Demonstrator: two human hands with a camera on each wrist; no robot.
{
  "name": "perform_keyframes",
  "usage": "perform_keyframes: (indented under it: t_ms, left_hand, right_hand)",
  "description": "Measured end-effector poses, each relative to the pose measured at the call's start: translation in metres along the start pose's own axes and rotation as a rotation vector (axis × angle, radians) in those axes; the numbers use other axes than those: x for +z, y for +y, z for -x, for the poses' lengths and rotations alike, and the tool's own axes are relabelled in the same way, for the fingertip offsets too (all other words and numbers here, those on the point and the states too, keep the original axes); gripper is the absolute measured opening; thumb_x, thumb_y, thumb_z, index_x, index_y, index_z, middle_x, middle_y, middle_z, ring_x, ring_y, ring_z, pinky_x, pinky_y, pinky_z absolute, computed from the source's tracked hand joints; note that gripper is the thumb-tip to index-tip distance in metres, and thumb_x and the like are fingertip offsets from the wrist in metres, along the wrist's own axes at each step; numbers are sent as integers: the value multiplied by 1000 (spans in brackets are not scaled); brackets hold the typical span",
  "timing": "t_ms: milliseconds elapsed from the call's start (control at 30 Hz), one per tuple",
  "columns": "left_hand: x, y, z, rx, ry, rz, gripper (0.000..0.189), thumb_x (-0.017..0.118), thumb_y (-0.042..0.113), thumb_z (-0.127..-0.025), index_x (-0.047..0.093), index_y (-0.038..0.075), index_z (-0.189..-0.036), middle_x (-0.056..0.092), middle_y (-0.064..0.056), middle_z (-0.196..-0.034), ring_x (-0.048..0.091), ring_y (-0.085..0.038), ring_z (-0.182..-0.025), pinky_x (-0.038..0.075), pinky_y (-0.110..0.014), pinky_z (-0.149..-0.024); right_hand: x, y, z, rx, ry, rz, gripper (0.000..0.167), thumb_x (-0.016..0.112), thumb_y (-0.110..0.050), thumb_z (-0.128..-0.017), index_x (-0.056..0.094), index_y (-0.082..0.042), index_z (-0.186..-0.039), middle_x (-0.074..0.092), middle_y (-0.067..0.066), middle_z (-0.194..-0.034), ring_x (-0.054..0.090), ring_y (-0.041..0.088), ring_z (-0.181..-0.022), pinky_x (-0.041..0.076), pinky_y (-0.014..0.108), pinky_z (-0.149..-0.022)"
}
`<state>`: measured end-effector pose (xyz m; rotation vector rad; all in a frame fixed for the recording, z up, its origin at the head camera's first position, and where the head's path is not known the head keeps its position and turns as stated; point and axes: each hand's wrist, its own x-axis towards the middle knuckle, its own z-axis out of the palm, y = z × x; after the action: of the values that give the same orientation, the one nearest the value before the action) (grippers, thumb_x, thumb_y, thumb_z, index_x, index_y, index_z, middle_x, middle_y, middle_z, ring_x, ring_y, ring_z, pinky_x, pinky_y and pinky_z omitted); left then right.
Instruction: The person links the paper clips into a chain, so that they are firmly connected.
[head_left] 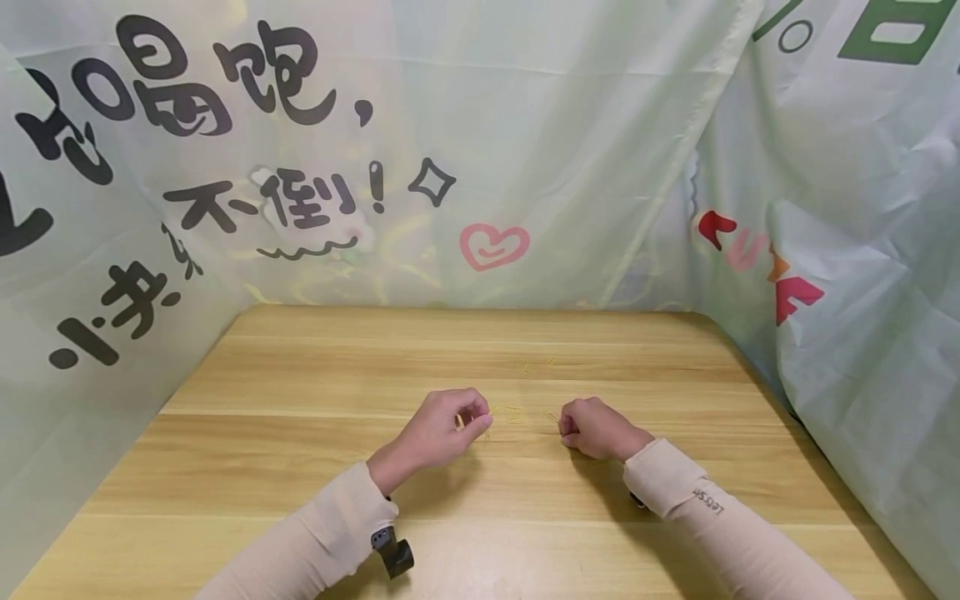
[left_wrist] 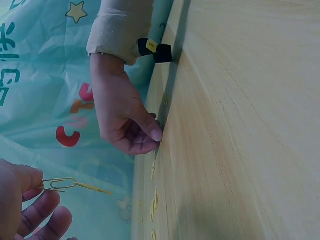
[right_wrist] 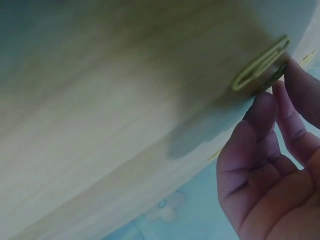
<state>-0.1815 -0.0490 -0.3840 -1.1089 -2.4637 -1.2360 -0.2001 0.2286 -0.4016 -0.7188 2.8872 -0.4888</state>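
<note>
My left hand [head_left: 442, 425] is raised a little over the table and pinches yellow paper clips [left_wrist: 62, 183] between thumb and forefinger. Another clip [left_wrist: 92, 188] is linked to their end and sticks out past the fingertips. My right hand [head_left: 597, 429] is down at the tabletop, thumb and forefinger pinching a thin, shadowed paper clip [right_wrist: 276, 79]. Close beside those fingertips, one more yellow clip [right_wrist: 261, 63] lies on the wood. In the head view a loose clip [head_left: 551, 416] lies just left of the right hand.
Between the hands, loose paper clips [head_left: 513, 409] lie on the wooden table [head_left: 300, 467]. Two small clips [head_left: 552, 361] are farther back. Printed fabric [head_left: 570, 167] hangs behind the table and along both sides. A dark wrist camera [head_left: 393, 552] sits at the left cuff.
</note>
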Motion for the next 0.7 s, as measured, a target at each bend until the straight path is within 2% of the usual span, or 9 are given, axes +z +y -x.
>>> perform_keyframes:
  t_ms: [300,467,600,700]
  left_hand:
    - [0,0,-2,10,1,0,6,63,10,-93,64,10,-86,60,8,-74,55,-7,-68,49,-24,-62]
    - [0,0,-3,10,3,-9,6,64,11,-93,64,10,-86,59,9,-73,55,-6,-68,49,-23,-62]
    - [0,0,-3,10,1,-10,7,64,10,-92,63,11,-86,58,9,-73,55,-6,-68,49,-23,-62]
    - [0,1,-2,6,-4,-7,7,64,10,-92,63,11,-86,58,10,-73,55,-6,-68,49,-23,-62]
  right_hand:
    - [-1,-2,0,29,-21,10,21,71,-1,-84,59,-12,-70,54,-6,-69,48,11,-64,44,28,-62]
    - [-3,-3,2,25,-18,-2,21,65,3,-85,58,-11,-72,53,-5,-70,48,11,-65,44,28,-62]
    - [-5,-3,3,3,5,-66,20,63,2,-89,57,-11,-75,53,-5,-70,48,11,-64,43,28,-61]
    - [-8,-3,2,-18,20,-132,14,63,0,-91,58,-8,-82,54,-6,-69,47,9,-61,43,27,-59]
